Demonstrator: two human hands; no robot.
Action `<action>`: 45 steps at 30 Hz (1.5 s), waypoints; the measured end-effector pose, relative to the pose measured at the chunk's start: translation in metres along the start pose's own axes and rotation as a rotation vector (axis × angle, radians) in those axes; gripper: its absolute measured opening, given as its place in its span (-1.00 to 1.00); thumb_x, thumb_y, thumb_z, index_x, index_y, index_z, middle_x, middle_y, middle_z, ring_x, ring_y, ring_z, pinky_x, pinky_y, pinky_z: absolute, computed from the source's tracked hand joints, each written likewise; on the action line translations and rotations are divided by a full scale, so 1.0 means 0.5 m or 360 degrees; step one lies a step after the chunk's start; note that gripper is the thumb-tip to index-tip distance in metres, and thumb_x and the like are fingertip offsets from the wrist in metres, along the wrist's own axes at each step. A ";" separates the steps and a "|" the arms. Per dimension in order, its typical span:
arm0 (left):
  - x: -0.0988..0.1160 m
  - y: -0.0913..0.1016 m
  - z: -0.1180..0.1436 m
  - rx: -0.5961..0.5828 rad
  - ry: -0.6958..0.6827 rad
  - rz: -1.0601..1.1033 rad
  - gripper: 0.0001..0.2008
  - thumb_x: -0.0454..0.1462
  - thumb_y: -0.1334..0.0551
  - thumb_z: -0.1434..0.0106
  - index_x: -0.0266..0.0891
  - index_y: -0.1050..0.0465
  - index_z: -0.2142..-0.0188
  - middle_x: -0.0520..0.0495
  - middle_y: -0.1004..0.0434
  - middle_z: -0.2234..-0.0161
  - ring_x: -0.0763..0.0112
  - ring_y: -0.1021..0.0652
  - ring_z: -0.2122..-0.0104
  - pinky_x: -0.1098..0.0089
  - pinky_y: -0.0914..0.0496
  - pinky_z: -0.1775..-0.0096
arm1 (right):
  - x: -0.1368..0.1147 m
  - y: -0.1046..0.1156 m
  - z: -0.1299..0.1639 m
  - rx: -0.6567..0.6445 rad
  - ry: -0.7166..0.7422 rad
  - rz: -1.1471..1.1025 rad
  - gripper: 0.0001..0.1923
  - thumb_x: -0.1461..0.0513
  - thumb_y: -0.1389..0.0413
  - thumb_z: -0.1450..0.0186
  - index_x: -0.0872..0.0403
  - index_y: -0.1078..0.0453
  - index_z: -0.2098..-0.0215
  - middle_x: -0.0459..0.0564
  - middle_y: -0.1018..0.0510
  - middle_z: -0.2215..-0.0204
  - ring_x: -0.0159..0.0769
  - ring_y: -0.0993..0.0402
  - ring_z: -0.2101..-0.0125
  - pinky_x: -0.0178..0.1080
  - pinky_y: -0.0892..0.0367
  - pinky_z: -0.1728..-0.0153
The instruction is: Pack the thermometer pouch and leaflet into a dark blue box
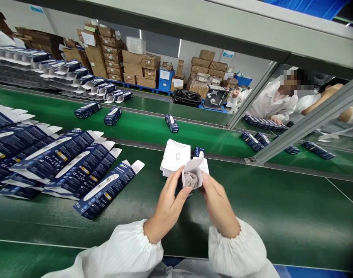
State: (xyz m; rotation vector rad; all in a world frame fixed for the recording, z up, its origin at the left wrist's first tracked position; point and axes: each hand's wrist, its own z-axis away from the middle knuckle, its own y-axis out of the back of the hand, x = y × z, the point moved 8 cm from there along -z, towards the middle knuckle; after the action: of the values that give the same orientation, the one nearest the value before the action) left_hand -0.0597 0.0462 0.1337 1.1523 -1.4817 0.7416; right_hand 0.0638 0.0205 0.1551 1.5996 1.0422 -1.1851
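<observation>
My left hand [167,202] and right hand [218,206] grip a small dark-blue open-ended carton [191,177] with grey pouch inside, near centre over green belt [280,216] | risk: pouch could snag the white flap, crushing it | left: flat blue cartons [78,166] | far: white leaflet stack [175,156] just beyond; co-workers far right.

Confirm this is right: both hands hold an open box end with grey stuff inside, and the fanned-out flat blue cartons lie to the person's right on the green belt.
Not quite. The head view shows the flat blue cartons on the person's left, not the right. The rest stands: the left hand and right hand hold the open box with grey material inside, over the green belt.
</observation>
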 end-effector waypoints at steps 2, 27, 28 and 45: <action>-0.009 -0.014 0.005 0.0027 0.0053 0.0093 -0.54 -0.14 0.11 -0.30 -0.05 0.10 -0.19 0.00 0.09 -0.23 0.39 0.00 -0.21 0.28 0.02 -0.19 | 0.022 -0.023 0.008 -0.0036 -0.0107 -0.0169 -0.58 0.07 0.20 -0.37 0.03 -0.17 -0.12 -0.01 -0.25 -0.08 -0.20 -0.16 -0.06 -0.09 -0.22 -0.02; 0.066 0.015 -0.011 -0.0335 -0.0644 -0.0760 -0.61 -0.31 -0.11 -0.20 -0.01 -0.23 -0.04 0.01 -0.26 -0.08 0.29 -0.19 -0.11 0.15 -0.16 -0.10 | -0.033 0.020 0.015 -0.0285 0.0728 0.0544 -0.59 0.21 -0.07 -0.26 -0.04 -0.22 -0.09 -0.01 -0.24 -0.08 -0.15 -0.18 -0.06 -0.03 -0.15 -0.08; 0.065 0.015 -0.011 -0.0309 -0.0588 -0.0679 -0.63 -0.32 -0.10 -0.21 -0.02 -0.25 -0.02 -0.01 -0.27 -0.07 0.30 -0.23 -0.09 0.17 -0.22 -0.06 | -0.032 0.021 0.016 -0.0247 0.0714 0.0533 -0.61 0.22 -0.06 -0.27 -0.04 -0.25 -0.07 -0.02 -0.26 -0.07 -0.16 -0.19 -0.05 -0.04 -0.15 -0.08; 0.042 0.006 -0.001 -0.0147 -0.0384 -0.0556 -0.62 -0.32 -0.16 -0.16 -0.09 -0.20 0.02 -0.08 -0.10 -0.15 0.29 -0.25 -0.10 0.23 -0.22 -0.08 | -0.088 0.006 0.027 -0.0410 0.0999 0.1070 -0.87 0.21 -0.05 -0.28 0.08 -0.29 0.21 0.11 -0.25 -0.05 -0.09 -0.19 -0.03 0.00 -0.22 0.03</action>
State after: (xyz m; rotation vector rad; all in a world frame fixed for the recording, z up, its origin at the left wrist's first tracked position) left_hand -0.0616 0.0422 0.1545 1.4193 -1.4400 0.2996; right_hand 0.0546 0.0014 0.1961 1.9309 0.8579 -0.0894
